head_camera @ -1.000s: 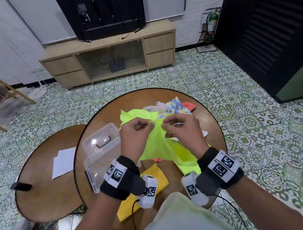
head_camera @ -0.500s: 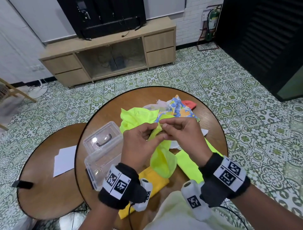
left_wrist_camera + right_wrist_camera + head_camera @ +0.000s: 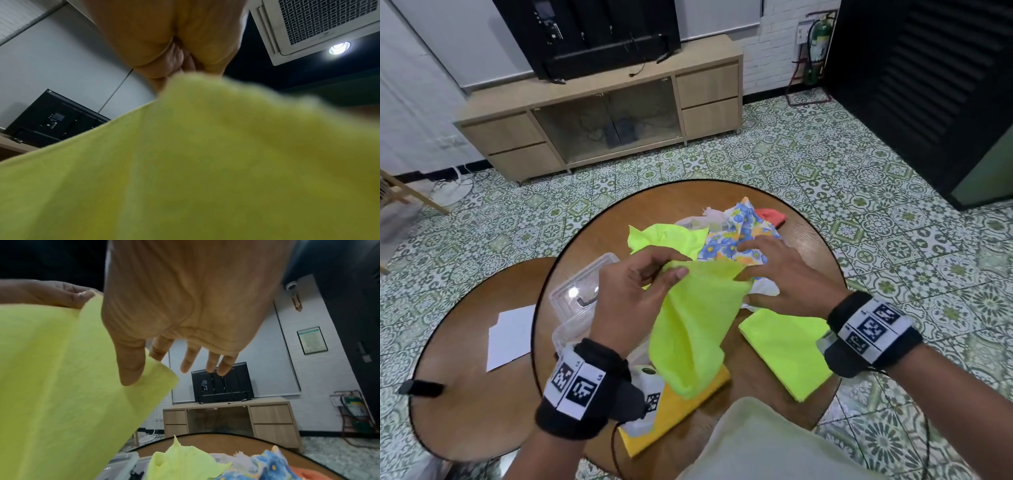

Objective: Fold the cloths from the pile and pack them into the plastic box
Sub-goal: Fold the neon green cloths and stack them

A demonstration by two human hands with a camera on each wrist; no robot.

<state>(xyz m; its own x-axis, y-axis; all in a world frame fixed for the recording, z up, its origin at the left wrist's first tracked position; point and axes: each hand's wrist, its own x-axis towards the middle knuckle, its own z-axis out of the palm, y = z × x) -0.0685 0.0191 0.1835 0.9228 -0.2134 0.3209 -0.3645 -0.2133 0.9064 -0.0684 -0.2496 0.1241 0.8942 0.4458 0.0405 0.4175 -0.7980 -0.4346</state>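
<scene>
Above the round wooden table (image 3: 804, 240), beside the clear plastic box (image 3: 575, 308), a neon-yellow cloth (image 3: 695, 325) hangs from one pinched corner.

The left hand (image 3: 630, 298) pinches the cloth's upper edge between thumb and fingers, while the right hand (image 3: 787, 274), which half a second ago met the left at that edge, now has its fingers spread and relaxed, the thumb only brushing the far corner. The cloth has dropped open, draping over a folded orange-yellow cloth (image 3: 681, 411) at the table's near edge; a folded neon piece (image 3: 784, 346) lies on the table's right side, and the unfolded pile (image 3: 743, 233) sits toward its far edge. This likely means the cloth is being re-gripped for its next fold; nothing shows packed in the box.
</scene>
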